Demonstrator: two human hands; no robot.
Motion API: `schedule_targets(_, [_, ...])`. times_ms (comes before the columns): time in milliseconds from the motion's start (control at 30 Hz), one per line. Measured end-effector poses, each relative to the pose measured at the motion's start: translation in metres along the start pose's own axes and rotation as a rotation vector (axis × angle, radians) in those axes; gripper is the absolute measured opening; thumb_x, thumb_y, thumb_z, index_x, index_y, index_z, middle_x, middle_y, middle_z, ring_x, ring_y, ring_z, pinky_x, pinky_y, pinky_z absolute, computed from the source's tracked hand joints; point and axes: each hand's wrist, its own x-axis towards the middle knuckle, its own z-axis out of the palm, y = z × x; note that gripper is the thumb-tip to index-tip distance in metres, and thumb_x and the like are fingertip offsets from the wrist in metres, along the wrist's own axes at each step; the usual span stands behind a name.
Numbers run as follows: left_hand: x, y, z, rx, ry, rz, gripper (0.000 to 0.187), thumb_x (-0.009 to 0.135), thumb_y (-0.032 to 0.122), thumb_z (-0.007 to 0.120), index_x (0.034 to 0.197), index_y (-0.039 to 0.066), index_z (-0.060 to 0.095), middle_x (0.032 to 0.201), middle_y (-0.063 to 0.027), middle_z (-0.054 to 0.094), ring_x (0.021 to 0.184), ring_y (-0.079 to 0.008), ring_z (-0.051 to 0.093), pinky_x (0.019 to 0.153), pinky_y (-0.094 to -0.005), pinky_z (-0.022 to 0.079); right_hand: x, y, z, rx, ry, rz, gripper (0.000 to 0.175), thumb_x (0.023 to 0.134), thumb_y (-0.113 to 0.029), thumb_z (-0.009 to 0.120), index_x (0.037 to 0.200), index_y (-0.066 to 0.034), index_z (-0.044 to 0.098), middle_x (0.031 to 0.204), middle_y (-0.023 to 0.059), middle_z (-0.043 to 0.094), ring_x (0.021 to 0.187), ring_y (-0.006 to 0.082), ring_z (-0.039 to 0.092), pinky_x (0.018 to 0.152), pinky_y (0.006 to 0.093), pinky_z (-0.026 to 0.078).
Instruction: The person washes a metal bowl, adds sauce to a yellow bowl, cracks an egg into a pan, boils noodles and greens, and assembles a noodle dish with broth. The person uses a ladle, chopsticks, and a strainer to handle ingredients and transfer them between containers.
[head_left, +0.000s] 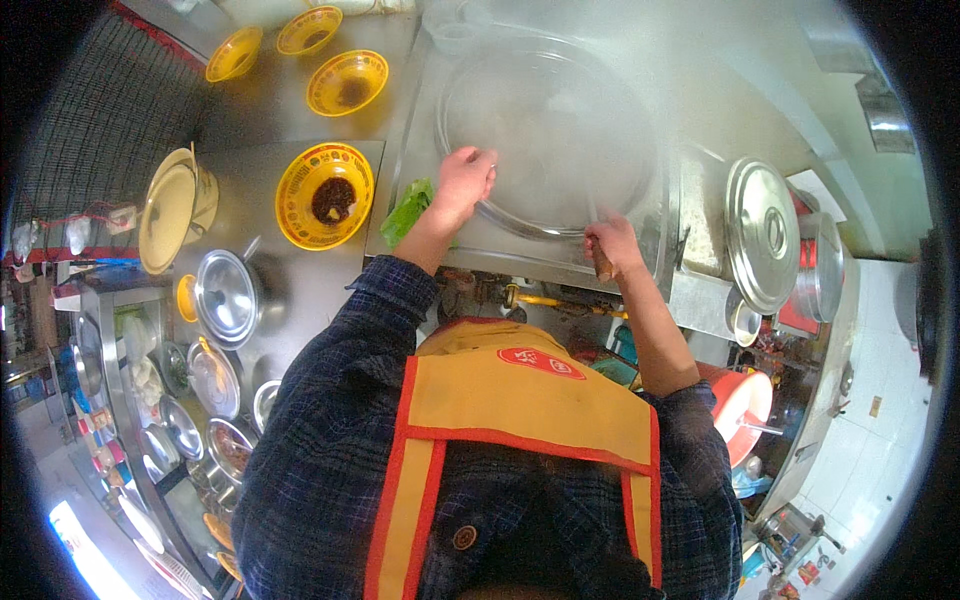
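Observation:
Thick steam rises from a large round pot (547, 142) set into the steel stove top. Over its left front rim is my left hand (469, 180), its fingers curled; whether it holds anything is unclear. My right hand (615, 244), at the front right rim, grips a wooden handle (602, 262) whose far end fades into the steam. Green leaves (409, 212) lie on the stove edge beside my left forearm. A yellow bowl (289, 196) with dark sauce inside stands on the steel counter to the left.
More yellow bowls (319, 86) stand at the upper left. A cream container (166, 217) and a lidded metal pot (227, 300) are on the left counter. To the right are a large metal lid (761, 236), a small metal cup (746, 324) and a red bucket (757, 420).

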Motion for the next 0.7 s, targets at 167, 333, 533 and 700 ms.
schedule_targets(167, [-0.004, -0.004, -0.008, 0.055, 0.045, 0.036, 0.022, 0.091, 0.026, 0.062, 0.090, 0.004, 0.058, 0.072, -0.0017, 0.058, 0.059, -0.0118, 0.052, 0.050, -0.0273, 0.042, -0.034, -0.040, -0.003, 0.618, -0.052, 0.240, 0.007, 0.085, -0.002, 0.054, 0.092, 0.0001, 0.052, 0.069, 0.0062, 0.051, 0.056, 0.0125, 0.047, 0.047, 0.0258, 0.039])
schedule_targets(333, [-0.013, -0.010, -0.015, 0.126, 0.108, 0.092, 0.028, 0.091, 0.025, 0.064, 0.103, 0.000, 0.057, 0.084, -0.0082, 0.063, 0.059, -0.0139, 0.056, 0.049, -0.0276, 0.043, -0.063, -0.046, -0.025, 0.937, -0.162, 0.274, 0.016, 0.092, -0.004, 0.052, 0.107, -0.0038, 0.048, 0.081, 0.0025, 0.044, 0.063, 0.0067, 0.043, 0.049, 0.0181, 0.037])
schedule_targets(533, [-0.078, 0.000, -0.064, 0.216, 0.196, 0.176, 0.041, 0.092, 0.026, 0.062, 0.122, -0.001, 0.057, 0.107, -0.0086, 0.065, 0.076, -0.0132, 0.063, 0.058, -0.0243, 0.048, -0.108, -0.063, -0.029, 0.911, -0.220, 0.227, 0.059, 0.091, -0.006, 0.054, 0.146, -0.0029, 0.031, 0.087, 0.0038, 0.047, 0.061, 0.0040, 0.040, 0.045, 0.0158, 0.036])
schedule_targets(700, [-0.118, -0.014, -0.117, 0.143, 0.308, 0.107, 0.034, 0.094, 0.022, 0.059, 0.119, -0.001, 0.059, 0.102, -0.0060, 0.066, 0.079, -0.0122, 0.063, 0.057, -0.0231, 0.046, -0.145, -0.102, -0.020, 0.720, -0.248, 0.186, 0.065, 0.086, -0.007, 0.057, 0.145, -0.0011, 0.031, 0.085, 0.0042, 0.049, 0.061, 0.0055, 0.043, 0.045, 0.0167, 0.034])
